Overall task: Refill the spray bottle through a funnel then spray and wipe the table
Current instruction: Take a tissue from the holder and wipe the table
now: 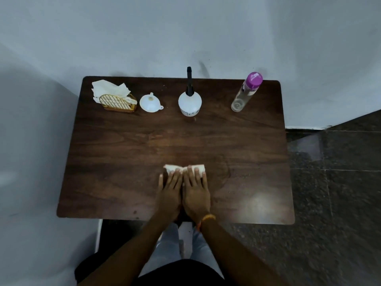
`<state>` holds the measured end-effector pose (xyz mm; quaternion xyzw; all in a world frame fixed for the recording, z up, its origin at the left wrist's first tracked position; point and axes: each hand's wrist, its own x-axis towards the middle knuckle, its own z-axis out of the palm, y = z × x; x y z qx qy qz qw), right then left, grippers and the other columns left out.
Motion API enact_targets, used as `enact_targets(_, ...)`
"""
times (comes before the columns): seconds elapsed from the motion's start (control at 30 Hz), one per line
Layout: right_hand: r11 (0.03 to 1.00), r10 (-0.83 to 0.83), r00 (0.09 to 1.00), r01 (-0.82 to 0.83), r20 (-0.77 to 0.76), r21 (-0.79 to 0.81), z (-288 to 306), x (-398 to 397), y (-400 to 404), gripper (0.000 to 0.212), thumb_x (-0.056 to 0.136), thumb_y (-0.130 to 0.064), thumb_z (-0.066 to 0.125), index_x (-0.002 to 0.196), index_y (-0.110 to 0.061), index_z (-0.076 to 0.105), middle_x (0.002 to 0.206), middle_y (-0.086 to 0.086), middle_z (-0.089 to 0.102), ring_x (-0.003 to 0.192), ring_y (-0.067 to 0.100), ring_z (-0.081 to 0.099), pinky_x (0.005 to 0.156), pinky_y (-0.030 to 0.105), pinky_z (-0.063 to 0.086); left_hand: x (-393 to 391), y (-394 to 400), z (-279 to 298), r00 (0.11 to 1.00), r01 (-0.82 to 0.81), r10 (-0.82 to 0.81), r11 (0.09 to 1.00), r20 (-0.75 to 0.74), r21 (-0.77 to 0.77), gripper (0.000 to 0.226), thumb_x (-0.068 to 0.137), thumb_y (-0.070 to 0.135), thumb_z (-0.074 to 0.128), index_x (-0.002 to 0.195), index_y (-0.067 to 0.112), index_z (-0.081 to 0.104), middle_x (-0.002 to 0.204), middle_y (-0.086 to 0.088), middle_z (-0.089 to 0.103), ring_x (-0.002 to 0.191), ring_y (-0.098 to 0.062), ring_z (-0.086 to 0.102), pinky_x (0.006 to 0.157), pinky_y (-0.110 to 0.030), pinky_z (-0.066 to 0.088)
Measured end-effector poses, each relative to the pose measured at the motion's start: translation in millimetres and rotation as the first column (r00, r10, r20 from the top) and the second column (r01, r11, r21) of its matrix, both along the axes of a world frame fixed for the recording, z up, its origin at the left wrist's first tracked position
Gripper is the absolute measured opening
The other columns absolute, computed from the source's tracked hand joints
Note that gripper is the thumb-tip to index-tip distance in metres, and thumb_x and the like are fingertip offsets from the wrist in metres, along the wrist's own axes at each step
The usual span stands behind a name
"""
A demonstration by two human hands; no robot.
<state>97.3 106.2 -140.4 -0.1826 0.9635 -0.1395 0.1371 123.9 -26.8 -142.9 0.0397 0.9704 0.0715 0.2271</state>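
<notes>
1. One table (pixel 123 151), dark wood, stands against a pale wall; every place below is given from the sprayer
2. One sprayer (pixel 189 102), white body with a black head, stands upright at the middle of the far edge; small dark marks on its lower body are too small to read
3. One funnel (pixel 151 103), white, lies wide mouth up just to the left of the sprayer
4. One holder (pixel 119 102), gold wire, stands further left past the funnel, with several white napkins (pixel 108 88) in it; their number cannot be counted
5. One bottle (pixel 246 92), clear with a purple cap, stands well to the right of the sprayer; the cap has pale writing, not readable
6. One tissue (pixel 184 168), white and folded, lies on the table well in front of the sprayer, near the front edge
7. Two hands: the left hand (pixel 169 195) and the right hand (pixel 196 193) lie side by side, touching, fingers straight and flat, pressing on the tissue; neither one grips it
</notes>
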Motion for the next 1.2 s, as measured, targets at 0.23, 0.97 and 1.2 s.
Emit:
enact_targets(0.23, 0.981, -0.155, 0.988, 0.152, 0.016, 0.118, -8, 23, 71, 0.065, 0.102, -0.032, 0.041, 0.161, -0.005, 0.035, 0.17, 0.019, 0.024, 0.16, 0.037, 0.021, 0.127, 0.063, 0.018, -7, 69, 10, 0.986, 0.166, -0.165, 0.982, -0.023, 0.084, 0.076, 0.098, 0.045, 0.045, 0.164, 0.013, 0.023, 0.171, -0.005, 0.024, 0.16, -0.026, 0.008, 0.127, -0.059, 0.002)
enact_targets(0.97, 0.967, -0.2, 0.979, 0.201, -0.022, 0.154, -6, -110, 35, 0.06, 0.113, -0.039, 0.025, 0.168, -0.019, 0.016, 0.175, 0.006, 0.016, 0.163, 0.027, 0.011, 0.131, 0.057, 0.006, -126, 39, 11, 0.992, 0.077, -0.074, 0.997, -0.104, 0.024, 0.075, 0.1, 0.043, 0.031, 0.165, 0.012, 0.013, 0.173, -0.006, 0.012, 0.161, -0.022, 0.002, 0.128, -0.056, 0.002)
enact_targets(1.2, 0.996, -0.06, 0.998, 0.061, -0.014, 0.067, -14, -160, -39, 0.056, 0.113, -0.04, 0.023, 0.167, -0.023, 0.026, 0.176, 0.003, 0.017, 0.163, 0.03, 0.009, 0.131, 0.058, 0.003, -158, -32, 4, 0.992, -0.06, 0.053, 0.996, -0.118, -0.06, 0.075, 0.099, 0.04, 0.035, 0.165, 0.011, 0.012, 0.173, -0.009, 0.012, 0.161, -0.025, 0.008, 0.128, -0.057, 0.0)
